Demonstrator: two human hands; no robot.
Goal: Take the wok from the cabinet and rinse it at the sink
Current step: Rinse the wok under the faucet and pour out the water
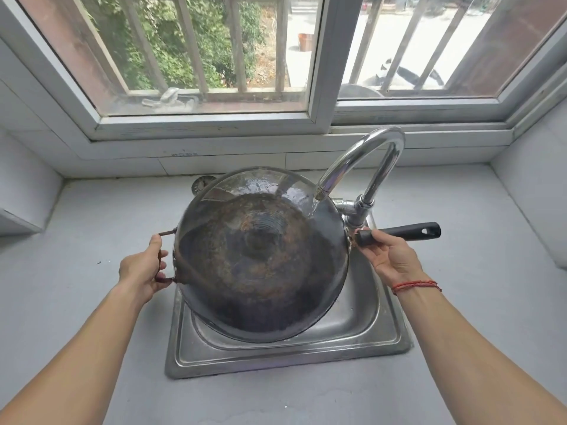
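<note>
Both hands are closed on the wok (260, 256), one at each side, holding it over the sink (352, 329). The left hand (142, 268) has its fingers curled through the rusty loop (167, 232) on that side, with the thumb lying up along the bar. The right hand (388, 256) is turned palm up and pinches the near end of the black handle (405, 230), thumb on top and fingers folded underneath; the rest of the handle sticks out past the hand to the right. A red string (415, 285) circles that wrist. Between the two grips the wok is tipped toward the person, dark and rust-patched inside, with its far wall wet and shiny. Just beyond the right thumb the tap (359, 151) arches over, and a thin stream of water (313, 208) lands on the wok's wall near the rim. The tap's base stands very close to the rim at the handle joint; I cannot tell whether they touch. Outside each hand the grey counter (92, 216) runs flat and wide, while beyond the wok the window (319, 56) ledge rises close. The wok's near rim dips below the sink's edge and hides most of the basin, so whether it rests on the metal cannot be seen. A small round metal piece (201, 182) peeks from behind the far rim, too covered to identify. The left fingertips are hidden behind the loop.
</note>
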